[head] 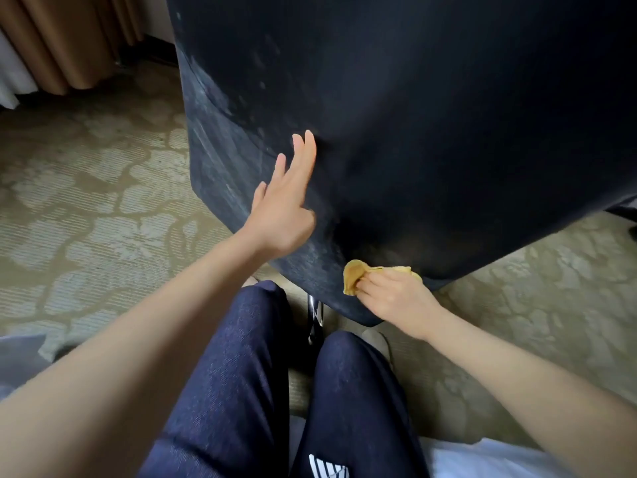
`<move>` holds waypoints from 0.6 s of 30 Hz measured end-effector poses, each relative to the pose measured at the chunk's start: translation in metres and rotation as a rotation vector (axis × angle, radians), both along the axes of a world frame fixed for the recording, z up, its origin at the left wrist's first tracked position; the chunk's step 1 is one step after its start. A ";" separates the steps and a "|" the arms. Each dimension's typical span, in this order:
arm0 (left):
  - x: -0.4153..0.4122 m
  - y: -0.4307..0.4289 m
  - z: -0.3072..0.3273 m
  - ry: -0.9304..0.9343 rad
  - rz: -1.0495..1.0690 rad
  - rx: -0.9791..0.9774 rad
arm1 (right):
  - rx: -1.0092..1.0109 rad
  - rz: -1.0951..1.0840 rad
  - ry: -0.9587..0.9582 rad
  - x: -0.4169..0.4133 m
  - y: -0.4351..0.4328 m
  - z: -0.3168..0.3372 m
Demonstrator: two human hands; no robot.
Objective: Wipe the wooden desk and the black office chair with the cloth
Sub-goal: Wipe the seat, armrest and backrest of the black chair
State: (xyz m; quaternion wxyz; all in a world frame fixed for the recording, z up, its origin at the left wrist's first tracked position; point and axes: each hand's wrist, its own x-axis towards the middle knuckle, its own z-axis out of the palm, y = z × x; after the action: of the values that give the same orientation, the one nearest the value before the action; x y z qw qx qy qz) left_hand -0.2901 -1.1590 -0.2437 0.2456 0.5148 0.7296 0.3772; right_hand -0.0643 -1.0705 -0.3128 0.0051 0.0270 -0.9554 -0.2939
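Entry: black office chair [431,132], taken as the landmark. Its dark back panel fills the upper and right part of the view; pale dusty streaks and specks are seen on its left edge and upper left area.

Cloth [358,276]: yellow, bunched, pressed against the lower edge of the chair, near the bottom centre of the panel.

Right hand [396,301]: fingers curled over the cloth, which is clamped between hand and chair.

Left hand [286,205]: laid flat against the lower left of the chair, fingers straight and slightly spread, nothing held; the chair is judged to be steadied by it.

Chrome chair stem [315,317]: partly seen below the chair, between the person's legs.

Legs in dark blue trousers [241,374]: below the chair, at the near edge of the view.

Patterned carpet [86,219]: left of and below the chair. Brown curtain [69,39]: beyond the chair's upper left corner.

Wooden desk: not in view; whether it has been wiped cannot be told.

Progress, as a judgement: chair wiping is under way at the lower edge. The streaked left side appears not yet cleaned, so part of the chair is left.
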 end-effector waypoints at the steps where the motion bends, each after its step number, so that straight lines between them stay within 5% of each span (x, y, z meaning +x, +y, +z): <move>1: 0.001 0.000 0.000 0.022 -0.005 -0.010 | -0.022 -0.004 0.071 0.009 0.002 0.007; 11: 0.026 0.005 0.004 0.049 0.082 -0.042 | 0.051 0.062 0.691 0.014 0.009 0.103; 18: 0.028 0.005 0.002 0.142 0.096 -0.066 | -0.080 0.027 0.663 -0.004 0.006 0.038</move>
State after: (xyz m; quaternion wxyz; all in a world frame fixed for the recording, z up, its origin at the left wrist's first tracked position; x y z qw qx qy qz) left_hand -0.2617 -1.1537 -0.2414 0.1916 0.4963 0.7812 0.3269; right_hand -0.0685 -1.0649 -0.2753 0.3208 -0.0574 -0.9121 -0.2486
